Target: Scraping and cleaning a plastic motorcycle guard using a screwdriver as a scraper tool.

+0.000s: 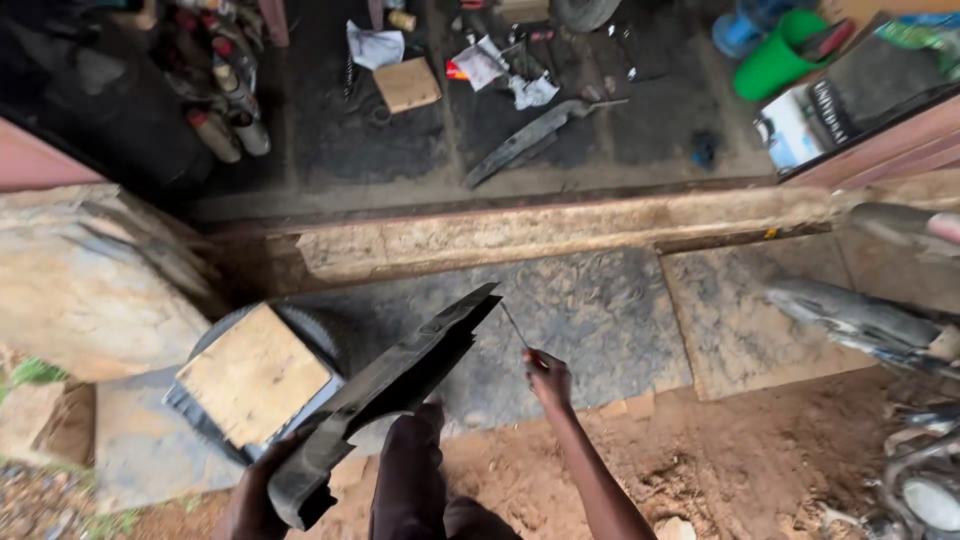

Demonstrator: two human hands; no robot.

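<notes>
The black plastic panel (385, 395), long and angular like a piece of motorbike bodywork, is held up at a slant in front of the person, its pointed end reaching toward the concrete step (560, 232) and its blunt lower end in the left hand (255, 500). That hand is closed around the bottom of the panel, fingers wrapped under its edge. The right hand (548, 380) is closed on a thin screwdriver (522, 340), whose shaft points up and away, its tip near the upper edge of the panel but apart from it as far as the view shows. A knee in dark trousers (410, 470) sits between the two arms.

Judging from this, the panel is already free of any bike, and the tool is not on it at present; whether any screw or clip remains in it cannot be told.

Just left of the panel a square wooden board (255, 375) lies on a tyre (310, 325). At the right edge are parts of a motorbike (870, 325). Beyond the step a dark workshop floor holds a similar black panel (530, 135), cardboard, rags and a green bucket (775, 60).
</notes>
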